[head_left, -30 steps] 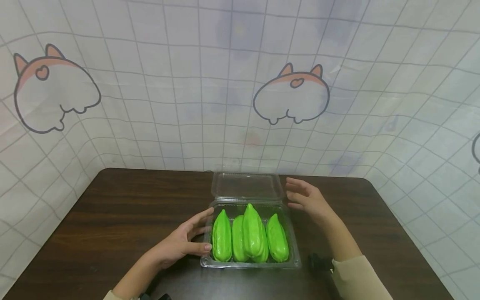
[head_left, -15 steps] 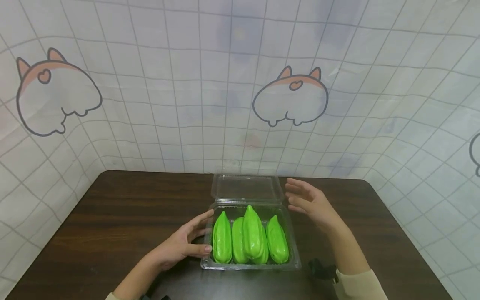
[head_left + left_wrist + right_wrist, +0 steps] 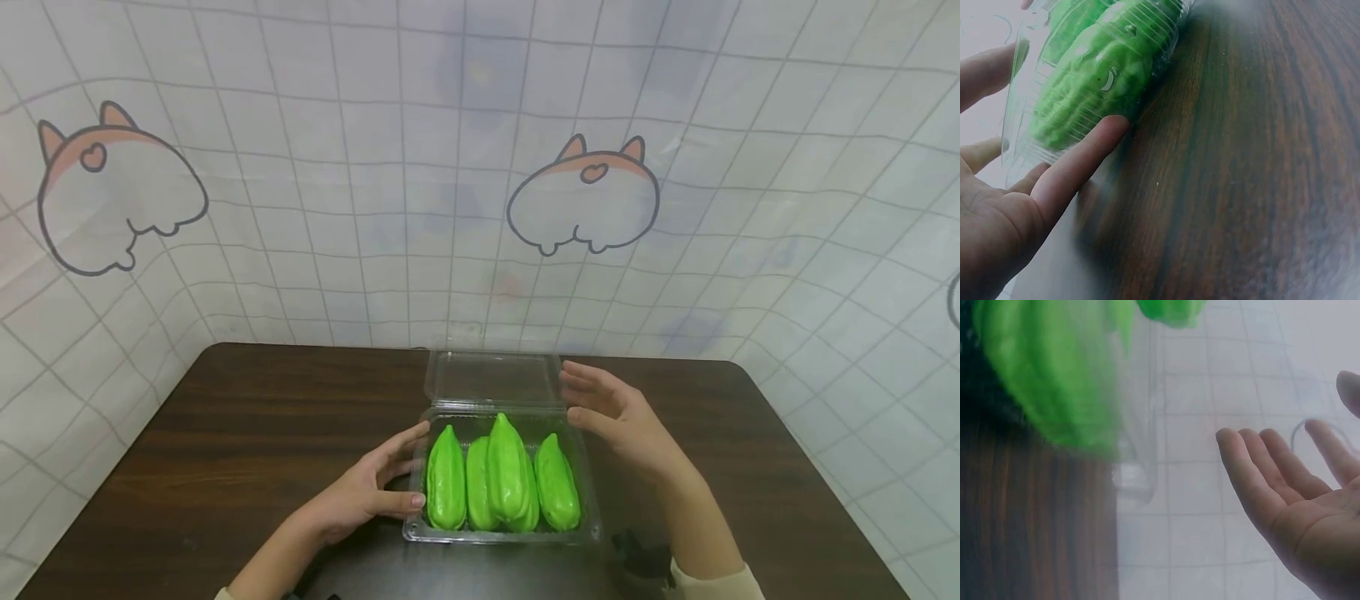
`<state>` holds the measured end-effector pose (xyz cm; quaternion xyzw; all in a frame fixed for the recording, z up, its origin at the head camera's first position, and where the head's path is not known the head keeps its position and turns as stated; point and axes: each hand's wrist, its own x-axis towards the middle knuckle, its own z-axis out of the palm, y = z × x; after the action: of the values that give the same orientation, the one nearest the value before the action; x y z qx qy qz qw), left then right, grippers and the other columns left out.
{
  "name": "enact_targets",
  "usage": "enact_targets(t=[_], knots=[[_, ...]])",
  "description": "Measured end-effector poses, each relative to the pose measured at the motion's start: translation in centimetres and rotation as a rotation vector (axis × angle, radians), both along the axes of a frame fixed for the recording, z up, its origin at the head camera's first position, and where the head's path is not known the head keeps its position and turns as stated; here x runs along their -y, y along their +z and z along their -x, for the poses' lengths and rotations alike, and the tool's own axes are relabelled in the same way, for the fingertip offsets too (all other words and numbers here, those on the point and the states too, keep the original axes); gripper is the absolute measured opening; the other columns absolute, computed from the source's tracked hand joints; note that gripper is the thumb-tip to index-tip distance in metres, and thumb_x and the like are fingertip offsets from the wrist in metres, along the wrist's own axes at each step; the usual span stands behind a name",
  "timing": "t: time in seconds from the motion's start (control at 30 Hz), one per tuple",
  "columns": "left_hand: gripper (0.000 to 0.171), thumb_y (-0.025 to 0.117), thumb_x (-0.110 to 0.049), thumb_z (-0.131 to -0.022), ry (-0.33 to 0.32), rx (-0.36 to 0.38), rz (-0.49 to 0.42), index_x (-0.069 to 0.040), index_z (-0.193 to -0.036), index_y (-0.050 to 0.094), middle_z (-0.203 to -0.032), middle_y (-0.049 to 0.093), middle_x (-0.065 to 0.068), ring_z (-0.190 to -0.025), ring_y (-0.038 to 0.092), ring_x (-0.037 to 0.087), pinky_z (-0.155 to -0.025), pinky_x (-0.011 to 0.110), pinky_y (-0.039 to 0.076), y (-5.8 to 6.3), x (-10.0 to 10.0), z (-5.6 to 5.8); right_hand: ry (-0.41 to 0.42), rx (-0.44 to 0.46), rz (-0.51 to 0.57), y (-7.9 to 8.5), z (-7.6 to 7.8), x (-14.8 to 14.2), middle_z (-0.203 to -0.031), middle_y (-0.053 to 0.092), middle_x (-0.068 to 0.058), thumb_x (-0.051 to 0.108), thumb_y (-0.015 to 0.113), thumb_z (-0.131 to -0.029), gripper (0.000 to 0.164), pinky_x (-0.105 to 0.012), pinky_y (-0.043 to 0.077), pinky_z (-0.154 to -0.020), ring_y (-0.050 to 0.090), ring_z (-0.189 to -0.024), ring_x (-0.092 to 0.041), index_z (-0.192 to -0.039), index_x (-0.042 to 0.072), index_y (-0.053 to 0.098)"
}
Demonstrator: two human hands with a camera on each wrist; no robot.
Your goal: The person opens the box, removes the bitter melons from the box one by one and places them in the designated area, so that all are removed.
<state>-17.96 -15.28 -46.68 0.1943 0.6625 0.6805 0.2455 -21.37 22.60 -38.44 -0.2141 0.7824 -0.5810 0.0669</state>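
A clear plastic clamshell box stands on the table with its lid tipped back. Inside lie several bright green, ridged, pointed pieces of produce, one on top of the others. My left hand rests along the box's left side, thumb near the front and fingers farther back. In the left wrist view, an outstretched digit of the left hand touches the clear wall beside the green produce. My right hand is by the right rear corner, near the hinge, palm toward the box, holding nothing.
The dark wood-grain table extends on both sides of the box. Behind it hangs a white grid-patterned sheet with cartoon animal prints. A dark object shows beside the right forearm.
My right hand has moved slightly left and toward me, closer to the hinge corner. The left hand stays at the box's side. The view has shifted slightly.
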Motion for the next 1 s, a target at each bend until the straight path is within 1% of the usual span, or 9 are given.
enact_targets(t=[0.17,0.27,0.37,0.43,0.5,0.6,0.7,0.83,1.0], knots=[[0.088,0.07,-0.009,-0.093,-0.002,0.0,0.003,-0.018,-0.161,0.015,-0.165,0.009,0.018,-0.146,0.018,0.05,-0.088,0.047,0.056,0.0,0.1,0.1,0.012,-0.058,-0.033,0.4,-0.8,1.1,-0.15,0.048,-0.009,0.016,0.066,-0.097,0.058,-0.039,0.051,-0.099,0.046,-0.136,-0.038,-0.15,0.023,0.044],[0.087,0.07,-0.009,-0.093,0.001,-0.001,0.003,-0.018,-0.161,0.015,-0.165,0.01,0.019,-0.146,0.019,0.05,-0.088,0.047,0.056,0.0,0.2,0.1,0.007,-0.089,-0.077,0.5,-1.3,1.8,-0.15,0.048,-0.007,0.019,0.068,-0.097,0.058,-0.044,0.05,-0.1,0.046,-0.137,-0.037,-0.149,0.027,0.044],[0.087,0.069,-0.01,-0.094,0.001,0.003,0.004,-0.018,-0.161,0.015,-0.165,0.01,0.019,-0.146,0.019,0.05,-0.088,0.047,0.056,0.0,0.2,0.1,-0.011,-0.099,-0.143,0.4,-2.0,2.6,-0.151,0.046,-0.004,0.027,0.069,-0.095,0.06,-0.051,0.049,-0.101,0.046,-0.137,-0.034,-0.149,0.033,0.043],[0.087,0.069,-0.011,-0.094,-0.002,0.011,0.006,-0.019,-0.161,0.015,-0.165,0.01,0.019,-0.146,0.019,0.05,-0.089,0.047,0.056,-0.1,0.1,0.0,-0.02,-0.099,-0.187,0.2,-2.5,3.1,-0.153,0.043,-0.001,0.032,0.071,-0.094,0.063,-0.054,0.049,-0.1,0.045,-0.137,-0.033,-0.149,0.037,0.041],[0.086,0.069,-0.011,-0.094,-0.004,0.019,0.01,-0.02,-0.161,0.015,-0.165,0.01,0.019,-0.146,0.019,0.049,-0.089,0.046,0.056,-0.1,0.1,0.0,-0.027,-0.103,-0.228,-0.1,-2.9,3.7,-0.154,0.04,0.003,0.037,0.072,-0.092,0.065,-0.055,0.049,-0.099,0.045,-0.137,-0.033,-0.149,0.04,0.041],[0.086,0.069,-0.011,-0.094,-0.001,0.024,0.016,-0.021,-0.161,0.016,-0.164,0.012,0.018,-0.146,0.02,0.048,-0.09,0.045,0.056,-0.3,0.0,-0.1,-0.02,-0.129,-0.279,-0.5,-3.5,4.6,-0.157,0.037,0.004,0.041,0.074,-0.09,0.068,-0.055,0.05,-0.097,0.045,-0.137,-0.033,-0.15,0.038,0.04],[0.087,0.07,-0.011,-0.093,0.004,0.026,0.019,-0.021,-0.161,0.016,-0.164,0.012,0.017,-0.146,0.02,0.048,-0.089,0.045,0.056,-0.4,-0.1,-0.2,-0.025,-0.148,-0.317,-0.9,-3.8,5.3,-0.159,0.034,0.002,0.044,0.075,-0.088,0.071,-0.054,0.05,-0.098,0.043,-0.139,-0.032,-0.15,0.035,0.041],[0.087,0.071,-0.01,-0.093,0.011,0.035,0.017,-0.022,-0.161,0.017,-0.165,0.012,0.016,-0.146,0.02,0.047,-0.089,0.046,0.056,-0.4,-0.1,-0.2,-0.049,-0.178,-0.391,-1.1,-4.1,6.1,-0.16,0.032,-0.002,0.048,0.075,-0.086,0.076,-0.056,0.05,-0.097,0.045,-0.137,-0.034,-0.152,0.032,0.041],[0.087,0.071,-0.01,-0.093,0.011,0.036,0.02,-0.023,-0.161,0.017,-0.165,0.012,0.015,-0.146,0.02,0.047,-0.09,0.047,0.056,-0.2,0.0,0.0,-0.054,-0.223,-0.466,-1.2,-4.1,6.7,-0.16,0.032,-0.007,0.054,0.074,-0.085,0.079,-0.067,0.044,-0.098,0.045,-0.136,-0.039,-0.152,0.028,0.042]])
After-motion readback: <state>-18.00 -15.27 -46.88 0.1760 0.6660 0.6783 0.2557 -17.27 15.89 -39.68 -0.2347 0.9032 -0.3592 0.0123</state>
